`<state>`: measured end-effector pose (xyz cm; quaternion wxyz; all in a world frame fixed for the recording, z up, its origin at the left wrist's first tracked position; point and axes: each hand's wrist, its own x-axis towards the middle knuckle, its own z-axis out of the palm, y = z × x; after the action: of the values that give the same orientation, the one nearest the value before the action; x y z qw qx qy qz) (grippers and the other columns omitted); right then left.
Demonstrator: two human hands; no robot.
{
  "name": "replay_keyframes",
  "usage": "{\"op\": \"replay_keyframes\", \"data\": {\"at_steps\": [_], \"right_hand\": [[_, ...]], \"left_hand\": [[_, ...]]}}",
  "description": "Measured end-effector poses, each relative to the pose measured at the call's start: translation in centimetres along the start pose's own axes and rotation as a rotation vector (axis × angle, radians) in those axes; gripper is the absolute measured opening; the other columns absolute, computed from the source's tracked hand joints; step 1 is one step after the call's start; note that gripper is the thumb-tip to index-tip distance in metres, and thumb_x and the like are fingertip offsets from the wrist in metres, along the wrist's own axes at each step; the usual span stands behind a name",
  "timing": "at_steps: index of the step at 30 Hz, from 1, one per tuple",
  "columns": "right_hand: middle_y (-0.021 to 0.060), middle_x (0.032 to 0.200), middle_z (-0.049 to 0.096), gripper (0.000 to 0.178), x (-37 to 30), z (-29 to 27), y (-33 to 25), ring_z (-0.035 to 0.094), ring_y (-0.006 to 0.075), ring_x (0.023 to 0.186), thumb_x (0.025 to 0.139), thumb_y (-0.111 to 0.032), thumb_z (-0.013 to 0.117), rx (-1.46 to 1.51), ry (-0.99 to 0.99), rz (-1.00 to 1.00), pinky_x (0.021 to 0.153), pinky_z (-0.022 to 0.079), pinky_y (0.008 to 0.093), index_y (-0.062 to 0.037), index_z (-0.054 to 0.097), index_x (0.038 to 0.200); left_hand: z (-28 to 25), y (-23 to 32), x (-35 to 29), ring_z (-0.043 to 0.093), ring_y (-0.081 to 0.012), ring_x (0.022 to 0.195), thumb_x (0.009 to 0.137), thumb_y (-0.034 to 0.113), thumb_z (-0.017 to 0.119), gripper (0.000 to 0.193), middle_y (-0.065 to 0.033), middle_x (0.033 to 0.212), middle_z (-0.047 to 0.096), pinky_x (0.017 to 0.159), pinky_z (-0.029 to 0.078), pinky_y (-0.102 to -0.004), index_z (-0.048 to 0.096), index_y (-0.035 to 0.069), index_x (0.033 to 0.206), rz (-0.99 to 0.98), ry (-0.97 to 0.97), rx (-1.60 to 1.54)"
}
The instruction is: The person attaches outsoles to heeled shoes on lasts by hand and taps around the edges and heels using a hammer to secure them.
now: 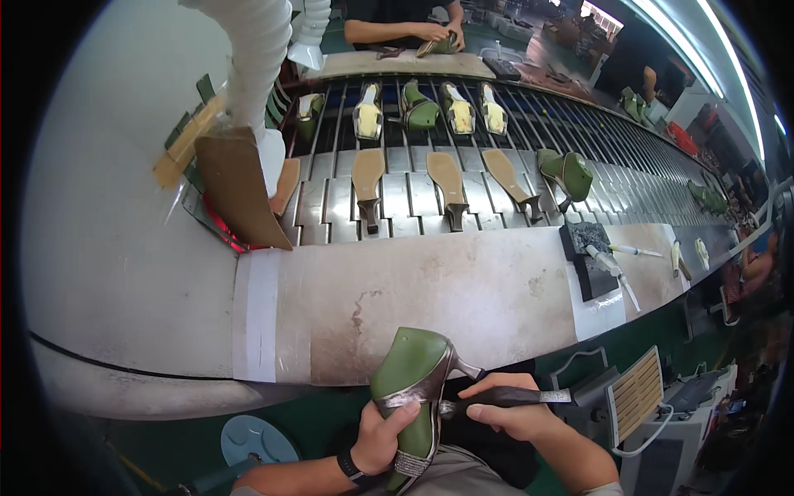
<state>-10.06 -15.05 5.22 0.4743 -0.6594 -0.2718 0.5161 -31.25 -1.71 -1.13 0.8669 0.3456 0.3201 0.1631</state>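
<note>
My left hand (385, 436) is closed round a high-heeled shoe on a green last (409, 361), tilted in front of my body. A silvery strap crosses its side, and a glittering band lies near the toe. My right hand (514, 407) grips a dark-handled tool (521, 397) with a metal band at its outer end. The tool's other end meets the shoe's side below the heel; its exact kind is unclear. The slim heel (469, 369) points right, just above my right fingers.
Beyond the pale bench edge (430, 285), a slatted metal conveyor (405, 198) carries heeled soles (447, 180) and green-lasted shoes (566, 175). A dark block (589, 277) with brushes (608, 264) sits at right. White duct (248, 66) hangs at left. Opposite, another person's hands (438, 33) hold a green shoe.
</note>
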Motion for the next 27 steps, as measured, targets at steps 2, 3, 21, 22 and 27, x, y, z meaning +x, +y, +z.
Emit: {"op": "replay_keyframes", "data": {"at_steps": [2,3,21,22,27], "right_hand": [[0.0043,0.074,0.070,0.029,-1.3,-0.8,1.0,0.058,0.0071,0.056,0.089,-0.011,0.083,0.098,0.013,-0.096,0.051,0.044,0.0225,-0.0001,0.079,0.115],[0.0043,0.074,0.070,0.029,-2.2,-1.4,2.0,0.058,0.0071,0.056,0.089,-0.011,0.083,0.104,0.014,-0.109,0.051,0.044,0.0225,-0.0001,0.079,0.115],[0.0053,0.084,0.069,0.030,2.7,-1.2,3.4,0.063,0.0110,0.075,0.095,-0.010,0.076,0.212,0.500,-0.638,0.070,0.051,0.0248,0.0062,0.073,0.120],[0.0053,0.084,0.069,0.030,3.3,-1.1,3.2,0.063,0.0110,0.075,0.095,-0.010,0.076,0.214,0.490,-0.620,0.070,0.051,0.0248,0.0062,0.073,0.120],[0.0077,0.097,0.073,0.030,3.8,-0.5,3.1,0.065,0.0127,0.079,0.097,-0.015,0.076,0.000,0.304,-0.564,0.077,0.053,0.0261,0.0027,0.073,0.120]], "left_hand": [[0.2,3.1,0.1,0.069,-0.0141,0.100,0.099,0.017,0.075,0.043,-0.0084,0.116,0.072,0.091,0.055,-0.0306,0.060,-0.003,0.134,0.121,-0.064,0.150],[0.4,4.7,0.3,0.069,-0.0154,0.104,0.096,0.015,0.078,0.049,-0.0095,0.119,0.072,0.094,0.055,-0.0313,0.058,-0.003,0.137,0.220,-0.125,0.292],[-2.3,8.0,6.1,0.053,-0.0418,0.143,0.100,0.000,0.055,0.050,-0.0286,0.157,0.049,0.120,0.042,-0.0435,0.053,-0.005,0.149,0.799,0.046,1.029],[-1.8,6.8,6.2,0.056,-0.0409,0.141,0.105,0.006,0.054,0.049,-0.0308,0.154,0.051,0.118,0.043,-0.0411,0.048,-0.010,0.151,0.684,0.177,0.752],[1.5,5.5,10.3,0.056,-0.0471,0.131,0.108,0.026,0.058,0.061,-0.0345,0.143,0.056,0.114,0.042,-0.0459,0.043,-0.016,0.150,0.870,0.231,1.089]]}}
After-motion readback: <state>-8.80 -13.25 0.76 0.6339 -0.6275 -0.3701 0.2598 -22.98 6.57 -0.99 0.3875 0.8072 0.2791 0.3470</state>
